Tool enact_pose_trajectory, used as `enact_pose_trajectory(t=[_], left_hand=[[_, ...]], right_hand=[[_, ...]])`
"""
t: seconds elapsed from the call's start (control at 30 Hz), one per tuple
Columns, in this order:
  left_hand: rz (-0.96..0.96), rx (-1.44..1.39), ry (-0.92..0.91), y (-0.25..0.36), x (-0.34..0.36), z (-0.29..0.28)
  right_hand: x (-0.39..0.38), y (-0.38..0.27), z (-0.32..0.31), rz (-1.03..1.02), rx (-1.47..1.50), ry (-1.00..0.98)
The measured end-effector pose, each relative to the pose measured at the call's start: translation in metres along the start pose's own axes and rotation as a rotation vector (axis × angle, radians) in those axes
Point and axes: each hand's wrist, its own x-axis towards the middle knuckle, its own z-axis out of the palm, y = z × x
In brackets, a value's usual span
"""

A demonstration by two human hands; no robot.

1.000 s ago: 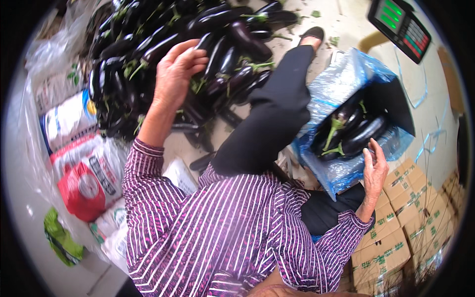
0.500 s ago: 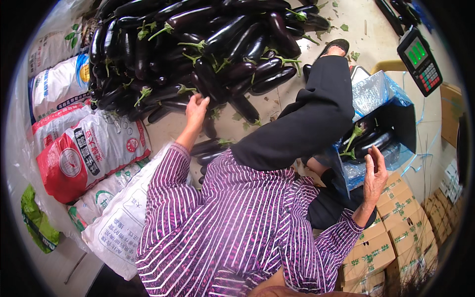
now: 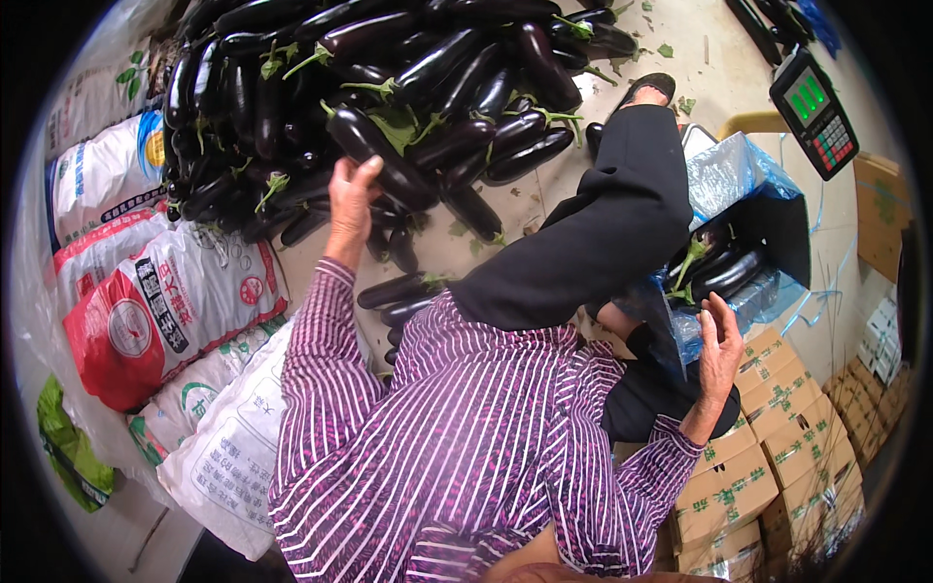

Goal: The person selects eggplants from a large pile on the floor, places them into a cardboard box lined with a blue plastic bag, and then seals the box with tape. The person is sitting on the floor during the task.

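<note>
An eggplant (image 3: 382, 158) sits between the thumb and fingers of the left hand (image 3: 350, 202), seemingly pinched mid-length for balance; the pile (image 3: 437, 66) lies beyond. The right hand (image 3: 719, 358), fingers slightly spread, hovers beside a box (image 3: 792, 231), its blue plastic (image 3: 729, 175) probably cushioning.

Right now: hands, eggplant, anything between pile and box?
Left hand holding eggplant at pile. Right hand open beside box. Bent leg between pile and box.

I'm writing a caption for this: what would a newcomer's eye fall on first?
Probably the heap of dark eggplants, upper left, with the left hand holding one eggplant at its lower edge. Next comes the box lined with blue plastic at the right, then the green-lit display at the upper right.
</note>
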Motion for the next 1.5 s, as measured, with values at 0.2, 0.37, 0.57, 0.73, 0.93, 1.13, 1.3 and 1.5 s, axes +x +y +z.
enact_pose_trajectory(t=[0.2, 0.37, 0.57, 0.73, 0.93, 1.13, 1.3, 1.5], left_hand=[[0.272, -0.124, -0.019, 0.093, 0.017, 0.006], [-0.105, 0.412, 0.078, -0.093, 0.034, -0.051], [-0.137, 0.710, 0.304, -0.162, 0.033, -0.015], [-0.332, -0.159, -0.180, -0.091, -0.004, 0.002], [-0.328, -0.125, -0.411, -0.047, -0.028, -0.003], [-0.265, -0.383, -0.535, -0.002, -0.018, 0.013], [-0.125, -0.321, -0.796, 0.062, -0.039, 0.065], [-0.052, -0.311, -0.952, 0.094, -0.072, 0.117]], right_hand=[[0.005, -0.023, 0.004, -0.070, -0.024, -0.031], [0.011, -0.013, 0.006, -0.085, 0.006, -0.070], [0.000, 0.010, 0.009, -0.031, -0.100, -0.142], [0.002, 0.010, 0.008, -0.041, -0.128, -0.085], [0.025, 0.026, 0.017, -0.203, -0.175, 0.092], [0.027, 0.036, -0.002, -0.136, -0.212, 0.293], [0.035, 0.020, 0.014, -0.258, -0.192, 0.291], [0.084, -0.019, 0.051, -0.056, -0.321, 0.170]])
